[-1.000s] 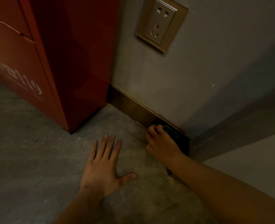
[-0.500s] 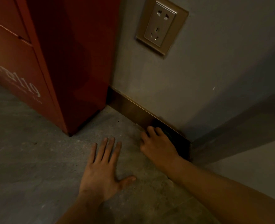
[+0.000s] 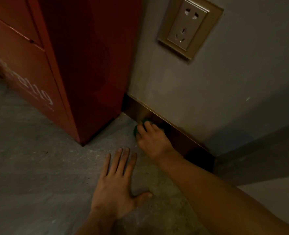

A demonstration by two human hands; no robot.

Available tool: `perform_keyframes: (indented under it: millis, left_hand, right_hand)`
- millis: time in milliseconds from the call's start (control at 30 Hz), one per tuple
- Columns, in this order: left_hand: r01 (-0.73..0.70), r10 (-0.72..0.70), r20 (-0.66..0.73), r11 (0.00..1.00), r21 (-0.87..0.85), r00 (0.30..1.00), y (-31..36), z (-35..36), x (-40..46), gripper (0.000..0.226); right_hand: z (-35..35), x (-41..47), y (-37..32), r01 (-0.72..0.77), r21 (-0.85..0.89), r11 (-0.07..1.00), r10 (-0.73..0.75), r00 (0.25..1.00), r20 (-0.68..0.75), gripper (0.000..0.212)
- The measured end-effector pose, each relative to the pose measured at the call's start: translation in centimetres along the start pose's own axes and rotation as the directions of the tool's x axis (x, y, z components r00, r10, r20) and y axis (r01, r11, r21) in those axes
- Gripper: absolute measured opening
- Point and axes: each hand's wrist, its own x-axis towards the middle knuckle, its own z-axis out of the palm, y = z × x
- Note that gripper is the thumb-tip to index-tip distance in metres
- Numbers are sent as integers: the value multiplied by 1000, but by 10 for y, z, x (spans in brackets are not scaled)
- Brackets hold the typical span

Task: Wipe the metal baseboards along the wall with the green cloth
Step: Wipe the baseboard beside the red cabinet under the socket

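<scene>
Green cloth (image 3: pixel 141 127), bunched under the right hand (image 3: pixel 151 141), presses on the metal baseboard (image 3: pixel 177 134) near the red cabinet (image 3: pixel 64 68). The left hand (image 3: pixel 115 190) lies flat and spread on the floor (image 3: pixel 30 175), holding nothing. Risk: fingers scraping the baseboard's edge, or the cloth missing the dark corner. White cabinet lettering seems to read "119"; the rest is blurred.

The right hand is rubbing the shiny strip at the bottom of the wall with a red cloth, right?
Not quite. The head view shows the cloth is green, not red. The right hand does press it against the metal baseboard.
</scene>
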Motion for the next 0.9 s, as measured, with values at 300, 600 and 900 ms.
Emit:
perform_keyframes:
  millis: [300,600,900]
  left_hand:
    - [-1,1,5,1000,1,1000,-3,-1,-1,116]
    - [7,-7,10,1000,13,1000,-2,-4,-2,116]
    - [16,-16,12,999,32,1000,-1,-3,-3,116]
  right_hand:
    - [2,-23,6,-80,108,991,63,985,158,25]
    - [10,-72,17,0,27,1000,-9,955,296,26]
    - [-3,-99,22,-65,13,998,57,943,327,24]
